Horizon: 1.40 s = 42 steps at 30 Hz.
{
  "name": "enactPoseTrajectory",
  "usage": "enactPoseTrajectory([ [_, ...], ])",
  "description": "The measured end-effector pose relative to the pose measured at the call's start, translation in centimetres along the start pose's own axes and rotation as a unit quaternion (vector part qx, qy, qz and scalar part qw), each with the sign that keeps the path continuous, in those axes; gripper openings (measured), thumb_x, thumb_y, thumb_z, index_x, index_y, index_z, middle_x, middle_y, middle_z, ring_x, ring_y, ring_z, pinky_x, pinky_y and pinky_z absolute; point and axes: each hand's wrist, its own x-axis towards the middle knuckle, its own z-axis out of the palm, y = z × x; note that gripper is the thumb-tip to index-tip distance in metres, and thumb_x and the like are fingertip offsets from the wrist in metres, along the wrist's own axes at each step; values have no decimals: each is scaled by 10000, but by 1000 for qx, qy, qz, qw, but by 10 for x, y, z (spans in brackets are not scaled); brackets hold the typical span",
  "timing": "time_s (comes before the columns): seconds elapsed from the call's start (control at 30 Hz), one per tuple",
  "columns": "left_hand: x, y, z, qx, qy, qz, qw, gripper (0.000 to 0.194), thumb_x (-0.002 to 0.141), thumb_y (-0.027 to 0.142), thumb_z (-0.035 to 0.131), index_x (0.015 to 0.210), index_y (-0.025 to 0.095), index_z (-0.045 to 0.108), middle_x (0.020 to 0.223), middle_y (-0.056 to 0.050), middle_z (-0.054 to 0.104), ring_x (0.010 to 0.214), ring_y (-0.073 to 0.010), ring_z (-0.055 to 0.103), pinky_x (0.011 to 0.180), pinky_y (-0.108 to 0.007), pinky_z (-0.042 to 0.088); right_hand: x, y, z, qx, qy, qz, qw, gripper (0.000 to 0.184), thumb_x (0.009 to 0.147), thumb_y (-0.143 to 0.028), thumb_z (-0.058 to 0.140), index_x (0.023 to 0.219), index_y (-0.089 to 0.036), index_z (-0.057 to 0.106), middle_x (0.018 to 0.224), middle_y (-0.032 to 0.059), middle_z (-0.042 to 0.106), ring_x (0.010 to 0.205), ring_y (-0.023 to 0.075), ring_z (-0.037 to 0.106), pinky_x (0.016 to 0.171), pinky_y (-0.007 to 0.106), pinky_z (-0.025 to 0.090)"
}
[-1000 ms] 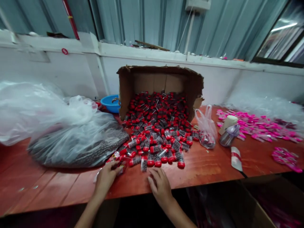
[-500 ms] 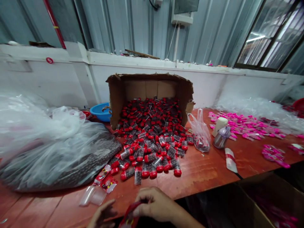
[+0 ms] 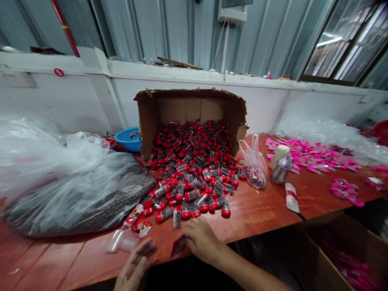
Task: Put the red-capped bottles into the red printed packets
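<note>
My right hand (image 3: pixel 200 239) is closed at the table's front edge, just before the pile of small clear tubes with red caps (image 3: pixel 194 198). Its fingers grip a dark red plastic wrapper (image 3: pixel 178 245), mostly hidden and blurred. To its left, my left hand (image 3: pixel 138 258) is empty, fingers apart and slightly smeared by motion. Close beyond that hand lie clear plastic cups (image 3: pixel 123 241) and red printed wrappers (image 3: pixel 140 226). The capped tubes hold dark beads or pellets and spill from a torn cardboard box (image 3: pixel 239 121) on its side.
A large clear bag of dark pellets (image 3: pixel 81 202) fills the left side. Behind it sits a blue basin (image 3: pixel 129 139). Rightward stand a small plastic bag (image 3: pixel 256 165), a bottle (image 3: pixel 281 169) and pink pieces (image 3: pixel 315 157). An open carton (image 3: pixel 321 258) is below the table edge.
My right hand has moved forward and slightly right with the red wrapper, to the table's edge. My left hand has risen a little and moved right. The view has shifted slightly.
</note>
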Motion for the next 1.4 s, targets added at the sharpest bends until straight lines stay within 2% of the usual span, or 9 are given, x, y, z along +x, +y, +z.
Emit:
enactPoseTrajectory([
  [0.17,-11,-13,41,-5,-219,-24,976,696,567,432,814,1212,247,629,1319,-124,577,1245,-377,480,1030,-467,397,-10,-4,-1,-43,-92,-52,994,165,859,-215,615,995,-284,679,945,-21,642,952,148,523,887,288,352],
  [0.3,-16,-21,61,39,-271,-91,957,531,641,315,791,1146,201,671,1203,-131,652,1165,-352,557,1006,-471,418,-22,1,-1,-19,-97,-23,995,137,872,-274,605,977,-279,693,909,-5,605,892,149,515,822,273,370],
  [0.37,-18,-22,71,12,-234,-133,963,391,621,351,798,937,130,730,914,-140,733,915,-334,676,897,-477,496,-29,5,6,42,-33,32,998,169,872,-273,606,1029,-266,670,911,-3,613,895,144,531,825,266,384],
  [0.47,-21,-19,85,-55,-141,-145,978,313,621,295,801,874,127,723,865,-105,737,822,-265,694,828,-402,537,-39,9,22,131,76,142,978,237,824,-291,658,1047,-220,622,939,8,619,875,143,558,785,254,421],
  [0.57,-22,-17,96,-95,-86,-138,982,257,626,244,795,830,110,713,802,-89,734,750,-225,696,754,-349,560,-48,11,34,145,114,186,965,234,757,-306,713,943,-200,616,886,2,608,822,150,561,747,262,435],
  [0.8,-16,-21,100,-148,-59,-178,971,135,608,136,746,726,100,690,695,-54,702,618,-153,659,626,-266,557,-51,22,39,195,116,192,955,103,774,-236,653,873,-211,650,849,-5,633,811,153,589,743,265,452],
  [1.0,-4,-18,84,-67,-75,-131,986,241,581,170,797,792,89,714,727,-83,715,632,-178,663,581,-260,538,-43,29,48,221,103,195,950,286,799,-241,612,1083,-212,606,846,1,658,788,160,621,738,275,482],
  [1.23,7,-13,67,-80,-45,-80,992,293,559,159,833,817,83,718,764,-79,729,668,-175,676,672,-280,548,-22,22,53,174,56,102,978,341,882,-184,471,1201,-247,574,986,31,691,877,162,648,809,297,498],
  [1.4,16,-6,60,-176,65,-128,974,189,621,112,795,770,106,679,712,-48,708,630,-163,674,622,-275,561,13,43,50,-4,73,103,992,310,947,-256,408,1189,-210,597,1066,89,660,977,209,607,861,326,460],
])
